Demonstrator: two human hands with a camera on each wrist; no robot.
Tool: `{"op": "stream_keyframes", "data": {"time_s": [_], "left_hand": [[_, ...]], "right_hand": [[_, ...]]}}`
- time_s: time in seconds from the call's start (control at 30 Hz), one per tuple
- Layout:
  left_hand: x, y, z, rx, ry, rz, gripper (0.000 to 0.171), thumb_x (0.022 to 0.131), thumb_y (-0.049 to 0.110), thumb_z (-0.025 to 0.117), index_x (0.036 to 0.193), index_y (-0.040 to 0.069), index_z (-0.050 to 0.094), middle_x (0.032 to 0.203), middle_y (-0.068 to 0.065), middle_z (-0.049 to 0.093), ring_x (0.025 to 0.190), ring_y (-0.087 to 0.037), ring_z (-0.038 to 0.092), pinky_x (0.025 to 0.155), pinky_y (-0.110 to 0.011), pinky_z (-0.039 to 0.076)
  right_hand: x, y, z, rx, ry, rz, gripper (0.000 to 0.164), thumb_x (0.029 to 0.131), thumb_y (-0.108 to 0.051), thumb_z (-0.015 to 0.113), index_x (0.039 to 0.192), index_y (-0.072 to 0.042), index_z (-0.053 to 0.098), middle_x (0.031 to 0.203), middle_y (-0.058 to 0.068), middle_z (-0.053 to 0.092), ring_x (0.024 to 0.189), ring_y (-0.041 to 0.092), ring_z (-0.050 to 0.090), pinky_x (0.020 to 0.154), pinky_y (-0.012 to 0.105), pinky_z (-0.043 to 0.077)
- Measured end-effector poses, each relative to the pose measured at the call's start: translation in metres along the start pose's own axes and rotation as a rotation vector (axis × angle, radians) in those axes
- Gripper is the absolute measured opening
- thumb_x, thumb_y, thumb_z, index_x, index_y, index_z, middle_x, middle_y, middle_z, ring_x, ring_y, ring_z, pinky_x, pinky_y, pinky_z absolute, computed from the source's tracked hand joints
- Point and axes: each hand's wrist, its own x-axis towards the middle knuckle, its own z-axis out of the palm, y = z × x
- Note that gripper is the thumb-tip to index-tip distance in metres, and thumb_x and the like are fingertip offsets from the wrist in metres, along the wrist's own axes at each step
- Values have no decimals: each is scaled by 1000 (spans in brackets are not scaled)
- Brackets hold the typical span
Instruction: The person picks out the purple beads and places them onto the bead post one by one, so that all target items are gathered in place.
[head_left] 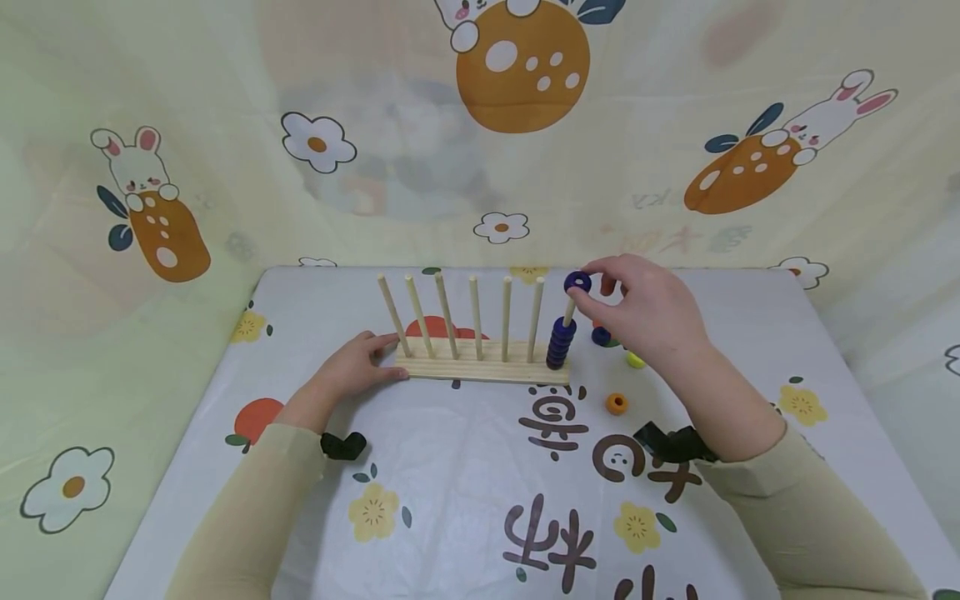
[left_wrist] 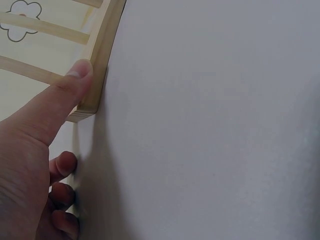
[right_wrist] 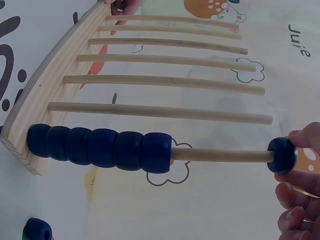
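A wooden peg rack [head_left: 480,369] with a row of upright pegs stands on the table. My left hand [head_left: 352,367] grips the rack's left end, with the thumb [left_wrist: 75,82] over the base near the endmost peg. At the other end, my right hand [head_left: 648,308] pinches a dark blue bead [right_wrist: 284,155] between thumb and fingertips. That bead sits at the tip of the rightmost peg [right_wrist: 220,154]. Lower on the same peg, several dark blue beads [right_wrist: 102,148] are stacked down to the base. The other pegs [head_left: 475,317] carry no beads.
Right of the rack lie a loose blue bead [head_left: 601,336], a yellow bead [head_left: 636,360] partly behind the right hand, and an orange bead [head_left: 617,404] closer to me. A printed cloth covers the table [head_left: 450,467]; a patterned curtain [head_left: 397,192] hangs behind.
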Motion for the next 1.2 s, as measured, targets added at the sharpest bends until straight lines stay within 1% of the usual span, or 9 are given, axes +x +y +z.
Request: {"op": "stream_keyframes", "data": {"time_s": [0.17,0.37,0.53,0.67,0.9,1.2], "left_hand": [[1,0,0,-2,3,-2,81,80,51,79,150,28,45,113,-8,51,102,-26,49,88,-43,45],[2,-1,1,-4,5,-4,82,79,52,79,150,29,46,114,-8,51,102,-26,49,88,-43,45],[4,-4,2,6,10,15,82,80,53,79,150,27,46,108,-7,50,98,-25,48,82,-40,43],[5,-6,3,14,13,29,82,80,53,78,150,26,46,104,-7,50,94,-24,48,78,-38,41],[5,-5,3,6,11,8,81,80,53,78,150,27,46,107,-7,50,97,-25,48,81,-39,42],[3,-3,3,3,11,6,81,81,51,79,150,26,46,108,-7,50,97,-25,48,82,-40,42]], "right_hand": [[0,-1,-1,-12,22,-5,42,93,-42,65,123,-14,68,93,6,59,86,26,50,65,39,41],[0,0,-1,-17,18,0,43,93,-43,65,124,-14,67,93,6,59,85,26,50,65,38,41],[0,2,-2,-8,9,2,42,93,-43,65,124,-14,67,94,6,59,84,26,50,64,38,40],[0,8,-2,8,4,4,43,94,-43,64,125,-13,67,95,7,60,85,27,50,63,39,39],[0,21,-2,29,11,20,44,93,-44,64,125,-14,67,97,8,61,88,28,50,64,39,41],[2,37,0,16,13,40,43,94,-43,64,124,-13,67,95,8,60,87,28,50,62,39,42]]}}
